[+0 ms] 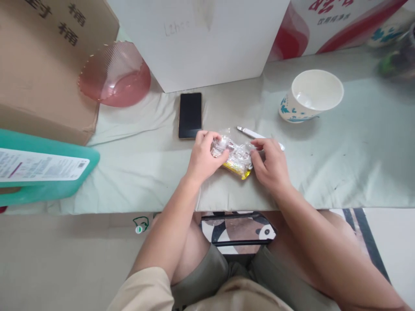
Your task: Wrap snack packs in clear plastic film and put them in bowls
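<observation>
Between my hands, near the front of the table, lies a crinkled clear plastic packet (238, 150) with a shiny yellow strip (239, 169) along its near side. My left hand (207, 154) grips the packet's left end, thumb on top and fingers curled behind. At the right end, my right hand (270, 163) has its thumb and forefinger closed on the plastic edge. What is inside the packet cannot be made out. Just behind my right fingers rests a white utility knife (250, 132), partly covered by that hand. A dark-screened phone (190, 115) lies behind my left hand.
A white paper cup (317, 88) with something clear inside stands at the right. Behind are a pink ribbed bowl (126, 88), a white box (207, 47), a cardboard box (48, 73) and a red-white box (311, 32). A green jug (87, 157) lies at the left.
</observation>
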### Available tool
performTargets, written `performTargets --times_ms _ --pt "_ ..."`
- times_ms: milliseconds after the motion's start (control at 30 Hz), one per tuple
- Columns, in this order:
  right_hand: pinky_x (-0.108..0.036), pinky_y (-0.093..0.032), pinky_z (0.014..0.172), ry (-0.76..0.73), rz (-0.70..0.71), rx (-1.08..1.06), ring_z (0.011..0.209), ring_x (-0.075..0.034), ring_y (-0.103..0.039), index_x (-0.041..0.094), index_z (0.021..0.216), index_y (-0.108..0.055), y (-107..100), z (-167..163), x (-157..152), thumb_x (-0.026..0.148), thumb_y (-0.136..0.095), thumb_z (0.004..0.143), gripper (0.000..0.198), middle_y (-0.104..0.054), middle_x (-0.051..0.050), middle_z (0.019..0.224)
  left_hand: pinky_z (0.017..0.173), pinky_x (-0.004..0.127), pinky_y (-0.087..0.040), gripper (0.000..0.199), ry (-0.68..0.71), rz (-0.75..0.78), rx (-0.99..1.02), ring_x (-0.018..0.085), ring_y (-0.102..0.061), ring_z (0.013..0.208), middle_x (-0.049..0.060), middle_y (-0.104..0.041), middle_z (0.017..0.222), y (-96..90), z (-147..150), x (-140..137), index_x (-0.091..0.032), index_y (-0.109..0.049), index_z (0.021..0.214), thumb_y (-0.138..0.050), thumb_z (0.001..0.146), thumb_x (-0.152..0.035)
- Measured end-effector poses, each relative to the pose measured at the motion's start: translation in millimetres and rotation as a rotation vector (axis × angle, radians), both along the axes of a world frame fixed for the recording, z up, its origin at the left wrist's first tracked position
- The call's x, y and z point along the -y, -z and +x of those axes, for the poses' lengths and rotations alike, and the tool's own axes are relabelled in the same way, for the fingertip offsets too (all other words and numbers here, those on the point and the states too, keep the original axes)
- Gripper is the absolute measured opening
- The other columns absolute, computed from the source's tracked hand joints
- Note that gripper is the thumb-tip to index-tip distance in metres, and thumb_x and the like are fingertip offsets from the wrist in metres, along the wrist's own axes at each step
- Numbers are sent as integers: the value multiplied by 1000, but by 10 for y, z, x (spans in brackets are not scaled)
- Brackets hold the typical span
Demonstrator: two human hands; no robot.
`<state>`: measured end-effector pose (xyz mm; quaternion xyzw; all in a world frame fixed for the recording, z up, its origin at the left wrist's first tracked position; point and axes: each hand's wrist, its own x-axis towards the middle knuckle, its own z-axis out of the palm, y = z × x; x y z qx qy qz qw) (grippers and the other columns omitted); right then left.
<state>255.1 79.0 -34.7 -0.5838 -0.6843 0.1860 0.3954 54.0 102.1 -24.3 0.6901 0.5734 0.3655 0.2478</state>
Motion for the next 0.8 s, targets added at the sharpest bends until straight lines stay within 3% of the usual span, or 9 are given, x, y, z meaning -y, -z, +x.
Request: performTargets --times_ms 167,233,333,500,600,667,800 --pt "-44 -52 85 -23 43 -36 98 -26 -64 24 120 -57 -22 -20 -1 25 -55 88 32 -67 -10 112 96 38 -53 49 51 11 -8 23 -58 112 9 -49 126 12 -22 38 -25 -60 120 -76 74 -26" --pt "-46 -51 91 -90 83 -30 109 -28 -63 24 123 -54 -32 -34 19 21 -54 83 40 -67 -11 119 96 40 -53 46 57 61 17 25 -57 117 10 -49 128 30 -68 22 -25 -60 120 -74 76 -31" --pt "-46 -50 93 -112 122 -22 113 -28 -62 25 123 -54 -46 -33 53 14 -49 75 49 -65 -10 121 89 38 -54 36 34 127 120 23 -58 109 9 -52 125 58 -126 -11 -25 -59 117 -66 83 -35" --pt "-47 -51 89 74 152 -5 103 -28 -62 25 112 -55 -74 51 54 12 -46 70 45 -64 -9 107 74 31 -51 17 -97 73 336 17 -59 93 6 -58 107 94 -92 -10 -25 -59 103 -49 90 -22" --pt "-52 -48 94 197 110 92 106 -30 -61 22 115 -56 -61 143 -9 16 -49 77 39 -63 -13 111 70 29 -49 27 -144 -20 292 15 -56 82 4 -56 105 99 -44 16 -25 -58 103 -58 79 -14" --pt "-56 -44 100 233 52 177 115 -34 -58 19 127 -53 -25 204 -65 23 -53 81 46 -62 -17 122 71 29 -49 37 -121 -38 232 13 -53 78 3 -56 108 92 -22 34 -25 -57 106 -63 73 -11" --pt "-60 -40 101 240 -112 345 120 -38 -54 17 140 -50 59 284 -154 32 -55 85 57 -63 -20 126 71 28 -50 40 -67 -32 166 12 -54 79 4 -55 113 64 18 67 -26 -56 110 -68 74 -13"
